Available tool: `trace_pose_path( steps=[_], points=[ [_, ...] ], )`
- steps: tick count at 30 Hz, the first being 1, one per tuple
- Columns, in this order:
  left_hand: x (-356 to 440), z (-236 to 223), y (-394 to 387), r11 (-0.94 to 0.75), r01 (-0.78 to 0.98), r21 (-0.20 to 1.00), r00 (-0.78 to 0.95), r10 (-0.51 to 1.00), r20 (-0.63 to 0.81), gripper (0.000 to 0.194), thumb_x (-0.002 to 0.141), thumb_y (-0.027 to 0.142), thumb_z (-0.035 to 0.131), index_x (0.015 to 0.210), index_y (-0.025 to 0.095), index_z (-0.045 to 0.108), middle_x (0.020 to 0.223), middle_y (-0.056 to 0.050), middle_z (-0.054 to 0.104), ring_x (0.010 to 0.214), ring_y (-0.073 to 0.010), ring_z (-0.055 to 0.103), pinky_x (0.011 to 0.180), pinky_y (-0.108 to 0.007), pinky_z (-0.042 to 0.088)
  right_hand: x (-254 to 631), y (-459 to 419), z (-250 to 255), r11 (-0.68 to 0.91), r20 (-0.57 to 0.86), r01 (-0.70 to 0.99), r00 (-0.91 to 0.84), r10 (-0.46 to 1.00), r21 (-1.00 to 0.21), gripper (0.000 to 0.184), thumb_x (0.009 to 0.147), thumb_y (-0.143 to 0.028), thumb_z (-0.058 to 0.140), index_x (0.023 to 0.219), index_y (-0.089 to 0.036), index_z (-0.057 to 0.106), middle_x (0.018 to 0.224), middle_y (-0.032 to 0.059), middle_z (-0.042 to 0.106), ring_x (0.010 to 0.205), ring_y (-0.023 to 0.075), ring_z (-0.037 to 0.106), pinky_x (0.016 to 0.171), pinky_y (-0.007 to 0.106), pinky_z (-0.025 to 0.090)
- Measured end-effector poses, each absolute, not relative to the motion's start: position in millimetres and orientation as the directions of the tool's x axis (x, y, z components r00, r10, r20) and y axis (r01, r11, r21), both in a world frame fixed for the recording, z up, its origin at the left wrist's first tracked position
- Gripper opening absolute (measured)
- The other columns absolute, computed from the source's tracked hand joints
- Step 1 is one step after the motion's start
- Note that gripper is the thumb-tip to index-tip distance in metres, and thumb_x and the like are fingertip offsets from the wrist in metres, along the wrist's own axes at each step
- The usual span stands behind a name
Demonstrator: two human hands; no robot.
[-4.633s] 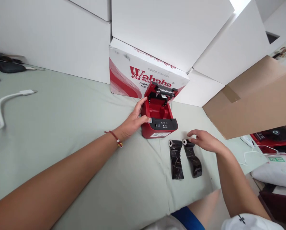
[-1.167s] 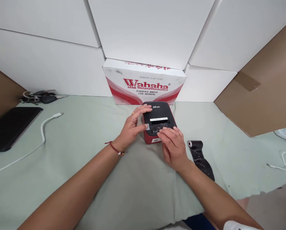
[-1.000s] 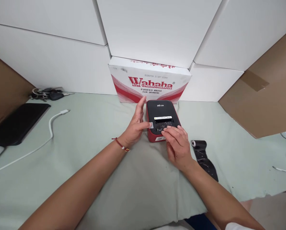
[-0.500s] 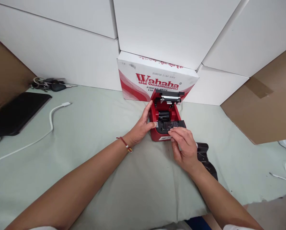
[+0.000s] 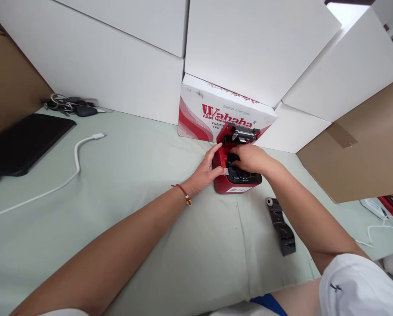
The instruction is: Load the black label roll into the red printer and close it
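A red and black label printer (image 5: 221, 184) stands on the cloth with its lid (image 5: 244, 133) tilted up and back. My left hand (image 5: 207, 172) grips its left wall, fingers along the outer side and thumb on the front left corner. Inside the compartment, my right hand (image 5: 250, 159) has its fingers closed round a black roll (image 5: 232, 157), mostly covered by the hand. To the right of the printer lies a curled strip of black film (image 5: 282, 228) with a small white-ended core (image 5: 269, 201).
A Wahaba-style printed carton, reading "Wahaha" (image 5: 196, 118), stands behind the printer against white boxes (image 5: 232, 44). Keys (image 5: 74, 106), a black tablet-like slab (image 5: 28, 140) and a white cable (image 5: 76, 158) lie left. A cardboard box (image 5: 357, 153) borders the right.
My right hand has moved from the printer's front edge up and back into the compartment. My left hand keeps its grip on the side. The view has shifted somewhat.
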State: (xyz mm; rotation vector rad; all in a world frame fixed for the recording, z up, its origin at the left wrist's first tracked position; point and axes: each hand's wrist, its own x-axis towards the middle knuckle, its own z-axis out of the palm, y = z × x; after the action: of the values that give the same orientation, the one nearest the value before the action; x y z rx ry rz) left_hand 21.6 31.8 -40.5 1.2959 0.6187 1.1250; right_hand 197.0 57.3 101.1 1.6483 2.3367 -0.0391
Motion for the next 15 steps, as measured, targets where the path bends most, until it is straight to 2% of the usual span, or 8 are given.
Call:
trace_pose_path(
  steps=[4, 7, 9, 11, 13, 15],
  points=[
    [21, -37, 31, -0.105, -0.291, 0.951, 0.38, 0.899, 0.216, 0.099, 0.083, 0.034, 0.076, 0.174, 0.033, 0.037, 0.188, -0.009, 0.03, 0.173, -0.0398, 0.03, 0.144, -0.063, 0.027, 183, 62, 94, 0.315, -0.281, 0.928, -0.254, 0.925, 0.197, 0.026, 0.086, -0.015, 0.083, 0.112, -0.017, 0.086, 0.108, 0.0183, 0.087, 0.096, 0.034, 0.081, 0.074, 0.036, 0.055],
    [21, -36, 31, -0.124, -0.298, 0.947, 0.378, 0.895, 0.237, 0.096, 0.084, 0.032, 0.075, 0.173, 0.035, 0.039, 0.187, -0.006, 0.031, 0.174, -0.04, 0.029, 0.144, -0.063, 0.026, 184, 51, 104, 0.298, -0.261, 0.931, -0.241, 0.935, 0.209, 0.026, 0.091, -0.018, 0.079, 0.116, -0.017, 0.084, 0.116, 0.0193, 0.086, 0.099, 0.0341, 0.08, 0.075, 0.037, 0.056],
    [21, -37, 32, -0.128, -0.303, 0.944, 0.374, 0.896, 0.241, 0.095, 0.085, 0.031, 0.076, 0.173, 0.036, 0.041, 0.187, -0.005, 0.032, 0.174, -0.0405, 0.029, 0.144, -0.064, 0.026, 193, 34, 121, 0.297, -0.216, 0.94, -0.258, 0.942, 0.17, 0.028, 0.095, -0.021, 0.076, 0.121, -0.019, 0.083, 0.121, 0.016, 0.085, 0.103, 0.032, 0.079, 0.08, 0.037, 0.058],
    [20, -38, 32, -0.126, -0.309, 0.943, 0.374, 0.895, 0.242, 0.095, 0.085, 0.032, 0.076, 0.173, 0.036, 0.041, 0.187, -0.005, 0.032, 0.173, -0.0404, 0.03, 0.144, -0.064, 0.027, 209, 12, 145, 0.295, -0.144, 0.955, -0.291, 0.946, 0.006, 0.029, 0.098, -0.027, 0.074, 0.126, -0.024, 0.082, 0.124, 0.011, 0.085, 0.101, 0.0285, 0.079, 0.081, 0.036, 0.059],
    [20, -38, 32, -0.119, -0.313, 0.942, 0.38, 0.893, 0.239, 0.095, 0.086, 0.032, 0.076, 0.173, 0.037, 0.04, 0.187, -0.004, 0.032, 0.173, -0.0395, 0.032, 0.144, -0.063, 0.028, 232, -15, 169, 0.278, -0.097, 0.928, -0.309, 0.946, -0.246, 0.031, 0.103, -0.041, 0.072, 0.13, -0.028, 0.081, 0.121, 0.0065, 0.085, 0.087, 0.024, 0.076, 0.076, 0.035, 0.059],
    [19, -38, 32, -0.095, -0.313, 0.945, 0.391, 0.894, 0.219, 0.095, 0.086, 0.032, 0.076, 0.174, 0.038, 0.038, 0.187, -0.004, 0.033, 0.171, -0.0379, 0.035, 0.143, -0.062, 0.03, 257, -39, 188, 0.224, -0.164, 0.883, -0.313, 0.935, -0.412, 0.044, 0.104, -0.06, 0.069, 0.132, -0.028, 0.081, 0.107, 0.0044, 0.084, 0.074, 0.0203, 0.069, 0.069, 0.034, 0.056]
  ],
)
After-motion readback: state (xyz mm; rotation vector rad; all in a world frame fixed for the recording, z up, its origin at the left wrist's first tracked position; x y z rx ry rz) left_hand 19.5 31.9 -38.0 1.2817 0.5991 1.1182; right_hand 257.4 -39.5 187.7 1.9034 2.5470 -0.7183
